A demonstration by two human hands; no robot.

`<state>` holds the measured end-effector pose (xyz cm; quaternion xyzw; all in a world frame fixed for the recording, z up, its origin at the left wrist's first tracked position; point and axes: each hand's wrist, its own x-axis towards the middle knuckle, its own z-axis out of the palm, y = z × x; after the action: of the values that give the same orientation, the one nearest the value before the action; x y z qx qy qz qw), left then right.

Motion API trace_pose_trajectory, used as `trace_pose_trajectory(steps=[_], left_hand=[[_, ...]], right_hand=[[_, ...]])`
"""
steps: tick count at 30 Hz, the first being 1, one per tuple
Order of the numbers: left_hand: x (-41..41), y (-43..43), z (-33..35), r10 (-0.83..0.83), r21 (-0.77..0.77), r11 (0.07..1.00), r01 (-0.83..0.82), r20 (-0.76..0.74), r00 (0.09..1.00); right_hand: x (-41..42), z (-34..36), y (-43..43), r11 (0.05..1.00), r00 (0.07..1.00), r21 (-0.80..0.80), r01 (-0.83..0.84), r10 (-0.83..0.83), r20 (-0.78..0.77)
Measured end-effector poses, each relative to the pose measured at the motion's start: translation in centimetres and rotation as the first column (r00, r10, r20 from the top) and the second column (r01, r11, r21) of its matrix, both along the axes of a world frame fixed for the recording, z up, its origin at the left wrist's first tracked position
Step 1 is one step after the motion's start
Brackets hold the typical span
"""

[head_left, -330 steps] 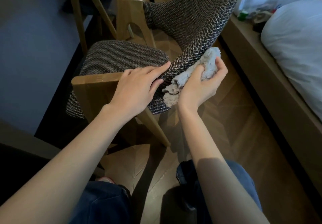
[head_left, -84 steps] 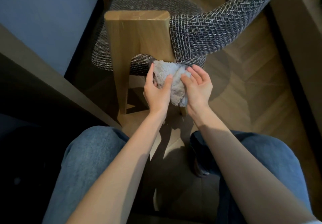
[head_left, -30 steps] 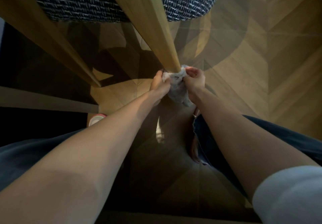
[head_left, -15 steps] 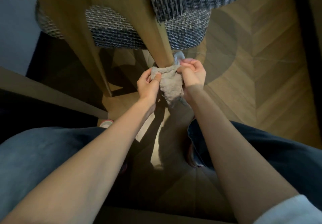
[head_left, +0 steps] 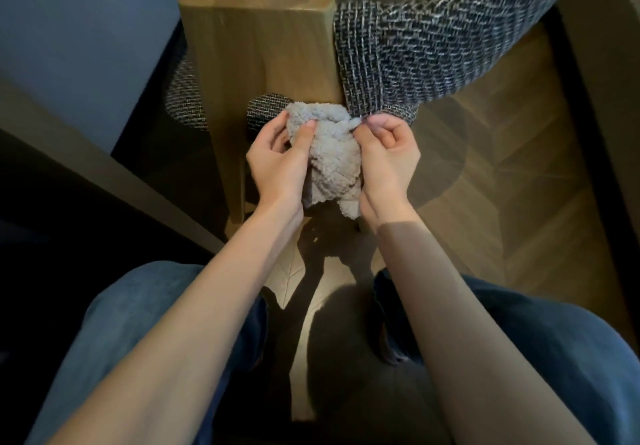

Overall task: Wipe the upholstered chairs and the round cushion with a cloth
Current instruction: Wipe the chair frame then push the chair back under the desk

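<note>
Both your left hand (head_left: 277, 164) and right hand (head_left: 389, 157) are gripping the fluffy cloth (head_left: 330, 157) at frame centre, below the chair (head_left: 433, 49)'s wooden leg (head_left: 259, 46).

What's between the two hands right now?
Head view: the bunched grey cloth, gripped by the left hand and the right hand on either side.
</note>
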<state>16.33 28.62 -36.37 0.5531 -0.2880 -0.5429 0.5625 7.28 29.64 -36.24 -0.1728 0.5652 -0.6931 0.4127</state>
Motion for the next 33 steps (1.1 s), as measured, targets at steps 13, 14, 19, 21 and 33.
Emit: trace_pose_trajectory(steps=[13,14,19,21,33], left_hand=[[1.7,-0.8,1.8,0.117,0.202,0.979,-0.023,-0.468,0.876],[1.8,-0.8,1.8,0.124,0.21,0.977,-0.025,-0.473,0.872],[1.2,-0.5,1.9,0.114,0.167,0.985,-0.045,-0.426,0.898],[0.6,-0.2,1.7,0.081,0.126,0.991,-0.037,-0.365,0.927],[0.4,4.7,2.1,-0.252,0.024,0.967,0.252,-0.004,0.968]], right_hand=[[3.4,1.8,0.0,1.0,0.945,0.011,-0.02,0.015,0.327],[3.5,1.8,0.0,1.0,0.941,0.005,-0.026,0.023,0.336],[3.3,1.8,0.3,0.998,0.952,-0.006,-0.064,0.063,0.298],[2.9,1.6,0.7,0.998,0.972,0.008,-0.064,0.061,0.227],[-1.2,2.7,7.4,0.963,0.973,0.14,-0.231,0.23,0.023]])
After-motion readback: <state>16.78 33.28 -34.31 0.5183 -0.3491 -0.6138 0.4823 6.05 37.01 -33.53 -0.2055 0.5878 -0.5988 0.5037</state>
